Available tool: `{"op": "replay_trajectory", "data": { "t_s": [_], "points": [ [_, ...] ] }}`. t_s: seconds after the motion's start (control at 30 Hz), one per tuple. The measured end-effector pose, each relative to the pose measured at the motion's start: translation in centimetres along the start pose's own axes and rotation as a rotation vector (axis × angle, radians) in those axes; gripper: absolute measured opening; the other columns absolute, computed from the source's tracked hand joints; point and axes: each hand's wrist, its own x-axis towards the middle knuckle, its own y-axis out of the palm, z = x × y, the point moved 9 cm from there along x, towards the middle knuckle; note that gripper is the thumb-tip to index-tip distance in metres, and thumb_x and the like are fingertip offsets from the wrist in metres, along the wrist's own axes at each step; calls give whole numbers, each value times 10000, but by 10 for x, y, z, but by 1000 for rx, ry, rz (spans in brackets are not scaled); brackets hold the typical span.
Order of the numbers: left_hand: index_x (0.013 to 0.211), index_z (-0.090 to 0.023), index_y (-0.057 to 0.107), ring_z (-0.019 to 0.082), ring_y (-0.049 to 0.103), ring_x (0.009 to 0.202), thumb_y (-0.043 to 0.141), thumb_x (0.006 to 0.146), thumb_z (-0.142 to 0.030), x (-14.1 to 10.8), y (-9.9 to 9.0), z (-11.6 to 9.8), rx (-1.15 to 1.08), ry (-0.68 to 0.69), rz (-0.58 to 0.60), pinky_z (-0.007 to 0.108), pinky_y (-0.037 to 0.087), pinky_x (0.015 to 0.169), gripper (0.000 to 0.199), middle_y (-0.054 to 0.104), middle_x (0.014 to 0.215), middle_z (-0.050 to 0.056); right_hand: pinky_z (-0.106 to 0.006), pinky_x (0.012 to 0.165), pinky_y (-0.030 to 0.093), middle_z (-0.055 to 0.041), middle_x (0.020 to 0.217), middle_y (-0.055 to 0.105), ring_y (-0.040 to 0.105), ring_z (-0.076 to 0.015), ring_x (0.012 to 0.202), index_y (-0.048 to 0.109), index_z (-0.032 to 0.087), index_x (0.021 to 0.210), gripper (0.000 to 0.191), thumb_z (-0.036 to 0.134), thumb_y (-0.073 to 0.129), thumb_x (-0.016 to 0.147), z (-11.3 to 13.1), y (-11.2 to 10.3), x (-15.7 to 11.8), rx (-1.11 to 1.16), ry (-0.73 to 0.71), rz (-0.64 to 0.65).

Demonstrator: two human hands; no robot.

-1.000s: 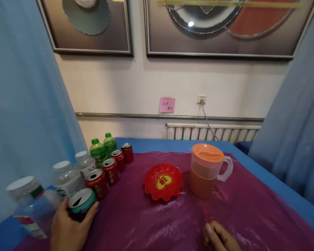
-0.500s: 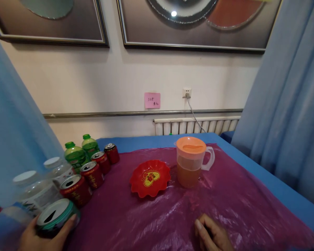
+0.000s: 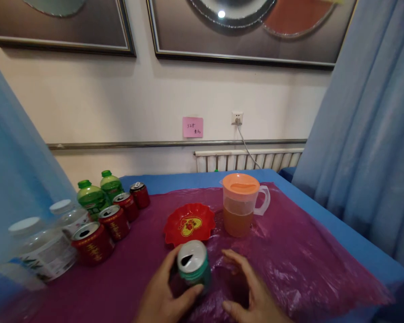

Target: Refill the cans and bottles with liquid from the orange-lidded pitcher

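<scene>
My left hand (image 3: pixel 170 289) is wrapped round a green drink can (image 3: pixel 195 273) with a silver top and an open mouth hole. The can is upright, in front of the red scalloped plate (image 3: pixel 188 224), hiding part of its near rim. Just right of the can, my right hand (image 3: pixel 251 289) is open, thumb and fingers apart, with nothing between them. Beyond it stands a clear pitcher (image 3: pixel 239 215) with an orange lid, partly filled with an amber liquid.
Several red cans (image 3: pixel 93 244) form a row at the left, beside green-capped bottles (image 3: pixel 92 197) and clear jars with white lids (image 3: pixel 47 249). A crumpled purple plastic sheet (image 3: pixel 296 251) covers much of the blue tabletop (image 3: pixel 175 180). Blue curtains (image 3: pixel 363 148) hang on both sides.
My left hand has carried the green can from the left side to the front middle. My right hand has opened from a loosely closed shape and moved slightly left, towards the can.
</scene>
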Motion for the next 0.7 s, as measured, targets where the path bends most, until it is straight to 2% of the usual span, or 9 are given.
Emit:
{"op": "replay_trajectory", "data": {
  "t_s": [0.07, 0.17, 0.27, 0.37, 0.47, 0.57, 0.63, 0.7],
  "points": [
    [1254, -236, 606, 329, 621, 1212, 829, 612, -335, 8, 36, -32, -98, 42, 146, 461, 470, 1069, 687, 687, 1299, 101, -480, 1190, 290, -106, 1551, 410, 381, -294, 1436, 291, 294, 1536, 933, 352, 799, 756, 11, 8, 6, 48, -21, 51],
    [1264, -250, 629, 332, 581, 1255, 856, 580, -304, 16, 70, -53, -233, 107, 301, 459, 415, 1117, 722, 669, 1316, 86, -485, 1181, 313, -141, 1561, 391, 382, -323, 1437, 220, 260, 1559, 1085, 459, 851, 699, 22, 3, 12, 112, -52, 36],
    [1398, -269, 544, 341, 494, 1355, 861, 605, -374, 18, 98, -58, -302, 138, 462, 468, 343, 1172, 860, 571, 1461, 91, -455, 1161, 356, -150, 1532, 437, 433, -328, 1406, 296, 246, 1521, 990, 515, 822, 726, 18, -18, 9, 100, -58, -65],
    [1532, -265, 370, 304, 362, 1461, 726, 768, -450, 20, 127, -70, -302, 130, 566, 462, 273, 1212, 863, 390, 1609, 88, -405, 1103, 440, -139, 1479, 511, 513, -316, 1345, 377, 242, 1466, 833, 493, 775, 777, 3, -51, -2, 46, -44, -223],
    [1519, -232, 405, 273, 313, 1488, 586, 876, -471, 33, 157, -95, -171, 152, 531, 456, 214, 1233, 710, 381, 1614, 90, -388, 1018, 515, -144, 1372, 608, 608, -320, 1235, 424, 214, 1404, 805, 514, 781, 747, -18, -103, -23, 18, 32, -512],
    [1482, -165, 460, 271, 302, 1494, 552, 890, -503, 63, 181, -122, -199, 159, 358, 436, 183, 1239, 688, 407, 1594, 133, -400, 971, 534, -140, 1261, 672, 651, -336, 1143, 455, 191, 1346, 865, 556, 822, 653, -35, -152, -51, -75, 143, -816],
    [1480, -121, 443, 290, 289, 1500, 584, 865, -489, 88, 196, -128, -288, 88, 233, 438, 174, 1237, 730, 379, 1601, 177, -397, 964, 526, -128, 1226, 686, 651, -344, 1126, 469, 190, 1330, 895, 583, 828, 610, -38, -169, -62, -133, 155, -904],
    [1458, -100, 443, 316, 272, 1505, 589, 854, -496, 110, 213, -132, -328, 53, 157, 457, 182, 1229, 736, 356, 1603, 217, -390, 983, 503, -115, 1220, 686, 645, -337, 1130, 467, 195, 1341, 881, 610, 793, 635, -39, -175, -64, -166, 129, -914]
  ]
}}
